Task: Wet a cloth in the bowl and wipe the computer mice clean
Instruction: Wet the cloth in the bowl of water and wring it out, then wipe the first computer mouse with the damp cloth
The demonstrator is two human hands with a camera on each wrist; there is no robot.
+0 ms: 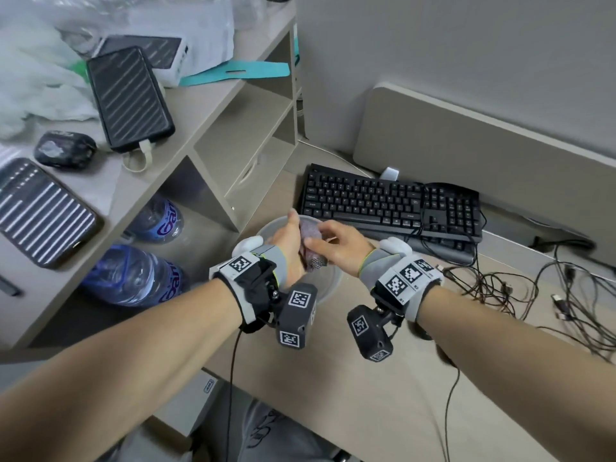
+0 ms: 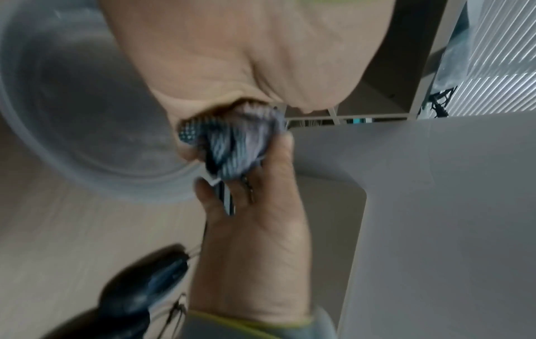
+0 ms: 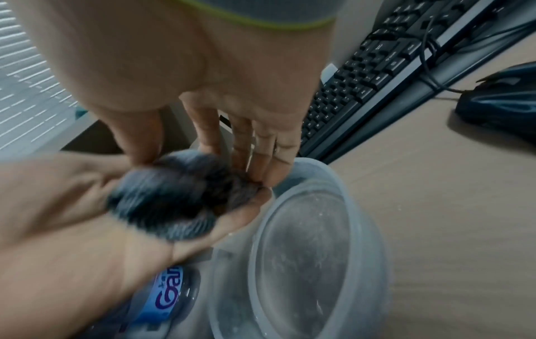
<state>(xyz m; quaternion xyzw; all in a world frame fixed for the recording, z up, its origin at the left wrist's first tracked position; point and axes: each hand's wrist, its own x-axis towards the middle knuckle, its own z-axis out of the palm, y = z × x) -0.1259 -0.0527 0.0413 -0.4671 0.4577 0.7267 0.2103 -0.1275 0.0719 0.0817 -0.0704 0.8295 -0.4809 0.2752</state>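
A: Mice, item one, largest of the task's things still waiting: one dark mouse point(image 3: 498, 101) on the desk point(image 1: 366, 378), near the keyboard point(image 1: 390, 201), out on the right-hand side. The left wrist view shows a blurred dark mouse point(image 2: 139, 289) under the right forearm; whether it is the same one I cannot tell.

B: Bowl?

A: Bowl point(image 1: 328, 288), clear plastic, round, on the desk straight below both hands. Whether water lies in it is too blurred to say.

B: Cloth?

A: Cloth point(image 1: 311, 243), grey, striped, bunched into a wad, held above the bowl and between the two palms.

B: Grips?

A: Left hand point(image 1: 290, 243) cups the wad from the left. Right hand point(image 1: 340, 245) closes on it from the other side, thumb and fingers point(image 3: 203, 128) pinching its top. Both grasp the cloth; neither is free.

B: Which way to the work?

A: In my judgement this is wringing over the bowl. The mouse lies to the right of the grip and nearer the person, so the right hand is closer. Its long axis runs roughly away from the person, toward the keyboard.
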